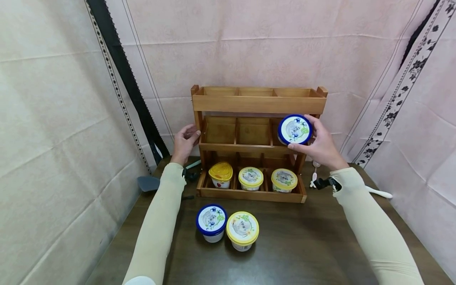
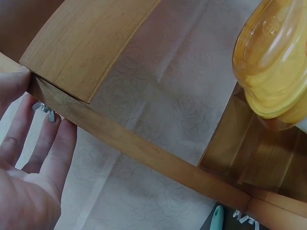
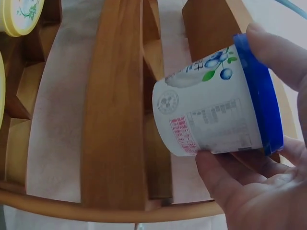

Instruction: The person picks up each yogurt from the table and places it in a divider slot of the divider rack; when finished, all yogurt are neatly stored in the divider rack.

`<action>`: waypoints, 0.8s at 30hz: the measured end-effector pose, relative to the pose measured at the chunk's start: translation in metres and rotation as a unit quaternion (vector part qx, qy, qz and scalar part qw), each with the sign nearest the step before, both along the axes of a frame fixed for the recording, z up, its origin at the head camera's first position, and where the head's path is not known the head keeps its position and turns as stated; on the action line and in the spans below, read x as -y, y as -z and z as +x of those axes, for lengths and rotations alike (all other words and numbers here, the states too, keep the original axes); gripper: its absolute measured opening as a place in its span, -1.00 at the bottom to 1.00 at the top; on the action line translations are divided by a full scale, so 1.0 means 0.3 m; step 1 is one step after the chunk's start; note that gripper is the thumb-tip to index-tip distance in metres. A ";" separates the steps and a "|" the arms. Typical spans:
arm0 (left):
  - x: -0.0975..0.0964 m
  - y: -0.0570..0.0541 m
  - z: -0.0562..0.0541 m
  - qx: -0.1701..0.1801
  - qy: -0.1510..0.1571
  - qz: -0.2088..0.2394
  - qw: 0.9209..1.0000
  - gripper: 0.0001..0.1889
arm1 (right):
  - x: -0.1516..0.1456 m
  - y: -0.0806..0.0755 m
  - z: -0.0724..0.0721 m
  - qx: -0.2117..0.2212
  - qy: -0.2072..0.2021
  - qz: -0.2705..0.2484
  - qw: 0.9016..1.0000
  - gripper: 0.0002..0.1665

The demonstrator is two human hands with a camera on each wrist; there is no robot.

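My right hand (image 1: 322, 144) grips a blue-lidded yogurt cup (image 1: 295, 130) at the right end of the middle shelf of a wooden rack (image 1: 258, 105). In the right wrist view, the white cup (image 3: 206, 105) with printed blueberries is tilted, its base toward the shelf. My left hand (image 1: 185, 142) holds the rack's left side post (image 2: 144, 153) between thumb and fingers, beside a wing nut (image 2: 45, 110). On the bottom shelf sit a yellow-domed cup (image 1: 221, 174) and two yellow-lidded cups, one central (image 1: 251, 178) and one right (image 1: 284, 180).
In front of the rack, a blue-lidded cup (image 1: 211, 222) and a yellow-lidded cup (image 1: 242, 229) stand on the dark table (image 1: 303, 245). Left of the rack lies a blue-grey spatula (image 1: 148, 183). A white handle (image 1: 379, 192) lies at the right. Pale cloth surrounds the table.
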State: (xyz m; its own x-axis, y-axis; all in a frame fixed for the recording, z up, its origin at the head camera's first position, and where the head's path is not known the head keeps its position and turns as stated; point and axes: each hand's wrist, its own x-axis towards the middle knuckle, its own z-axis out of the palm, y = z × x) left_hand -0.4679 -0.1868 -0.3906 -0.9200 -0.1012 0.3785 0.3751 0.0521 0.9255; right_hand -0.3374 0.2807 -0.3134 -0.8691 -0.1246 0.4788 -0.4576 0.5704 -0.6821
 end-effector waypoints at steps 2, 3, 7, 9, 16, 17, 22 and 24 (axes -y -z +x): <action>-0.001 -0.001 0.002 -0.001 -0.001 0.001 1.000 -0.51 | -0.008 0.008 -0.013 0.003 0.007 0.002 1.000 0.30; -0.002 -0.002 0.003 -0.001 -0.001 0.001 1.000 -0.51 | -0.011 0.012 -0.020 0.005 0.011 0.002 1.000 0.30; -0.004 -0.003 0.003 0.002 0.000 0.000 1.000 -0.51 | -0.024 0.025 -0.047 0.012 0.026 0.004 1.000 0.31; -0.003 -0.003 0.003 0.004 0.002 0.001 1.000 -0.51 | -0.029 0.032 -0.058 0.015 0.031 0.007 0.999 0.32; -0.002 0.000 0.000 0.005 0.003 0.004 1.000 -0.52 | -0.034 0.054 -0.086 0.031 0.035 0.006 0.999 0.35; -0.001 0.000 -0.001 0.006 0.003 0.007 1.000 -0.52 | -0.033 0.056 -0.088 0.034 0.036 0.006 0.999 0.35; 0.001 0.001 -0.006 0.006 0.006 0.016 1.000 -0.52 | -0.029 0.058 -0.099 0.045 0.044 0.018 0.998 0.35; 0.000 0.000 -0.005 0.004 0.007 0.014 1.000 -0.53 | -0.027 0.055 -0.104 0.046 0.051 0.033 0.997 0.35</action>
State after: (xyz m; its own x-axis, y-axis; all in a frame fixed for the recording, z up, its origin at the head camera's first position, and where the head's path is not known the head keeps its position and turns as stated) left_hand -0.4693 -0.1868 -0.3907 -0.9243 -0.0979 0.3688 0.3686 0.0210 0.9294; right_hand -0.3686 0.2887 -0.3300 -0.9187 -0.0618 0.3901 -0.3322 0.6552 -0.6785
